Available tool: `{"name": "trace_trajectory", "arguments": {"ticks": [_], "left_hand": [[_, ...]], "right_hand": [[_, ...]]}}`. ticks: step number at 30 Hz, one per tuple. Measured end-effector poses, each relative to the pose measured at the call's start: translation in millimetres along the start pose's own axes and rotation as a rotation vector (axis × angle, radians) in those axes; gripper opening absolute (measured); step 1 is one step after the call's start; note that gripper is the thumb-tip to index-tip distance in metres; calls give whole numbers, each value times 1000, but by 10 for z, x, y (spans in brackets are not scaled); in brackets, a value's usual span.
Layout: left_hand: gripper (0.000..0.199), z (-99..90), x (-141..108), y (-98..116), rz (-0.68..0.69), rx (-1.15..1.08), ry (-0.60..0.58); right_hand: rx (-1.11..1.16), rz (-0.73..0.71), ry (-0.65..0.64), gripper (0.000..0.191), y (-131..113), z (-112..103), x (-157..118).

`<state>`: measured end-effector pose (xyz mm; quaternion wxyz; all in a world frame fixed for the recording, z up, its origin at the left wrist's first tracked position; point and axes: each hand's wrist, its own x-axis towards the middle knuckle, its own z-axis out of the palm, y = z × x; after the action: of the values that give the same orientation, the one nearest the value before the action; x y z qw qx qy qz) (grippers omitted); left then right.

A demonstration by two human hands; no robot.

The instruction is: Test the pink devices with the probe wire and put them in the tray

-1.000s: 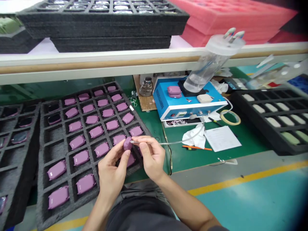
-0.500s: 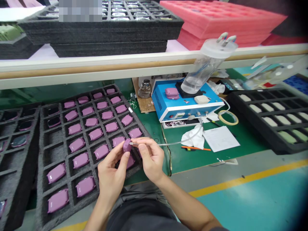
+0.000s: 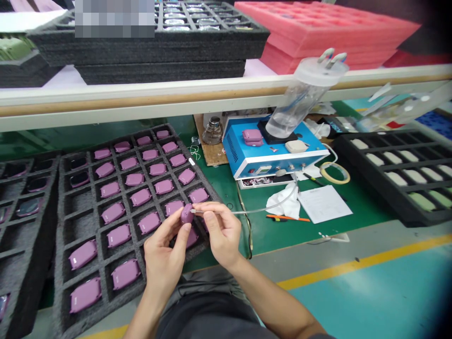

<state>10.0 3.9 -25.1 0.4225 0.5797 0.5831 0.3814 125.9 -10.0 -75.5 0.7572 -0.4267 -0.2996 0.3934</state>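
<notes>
My left grip is pinching a purple casing and my right grip a slender tube, whose trailing length, if snagged, is arguably risking a scratch.

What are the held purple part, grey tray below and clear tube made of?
Purple part: probably satin plastic, evenly coloured; coated metal possible.
Grey tray: likely matte foam or felt, fuzzy and speckled.
Clear tube: seemingly smooth, flexible plastic, see-through and curving.
</notes>
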Motion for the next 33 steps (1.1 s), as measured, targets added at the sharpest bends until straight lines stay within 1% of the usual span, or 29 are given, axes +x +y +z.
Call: {"name": "trace_trajectory", "arguments": {"ticks": [10, 20, 33], "left_hand": [[37, -8, -5, 3, -18, 27, -3], [36, -8, -4, -7, -5, 27, -11], [37, -9, -15, 35, -27, 39, -10]], "right_hand": [[5, -2, 4, 15, 2, 7, -6], [-7, 10, 5, 14, 8, 0, -5], [-17, 3, 2, 13, -4, -1, -19]]}}
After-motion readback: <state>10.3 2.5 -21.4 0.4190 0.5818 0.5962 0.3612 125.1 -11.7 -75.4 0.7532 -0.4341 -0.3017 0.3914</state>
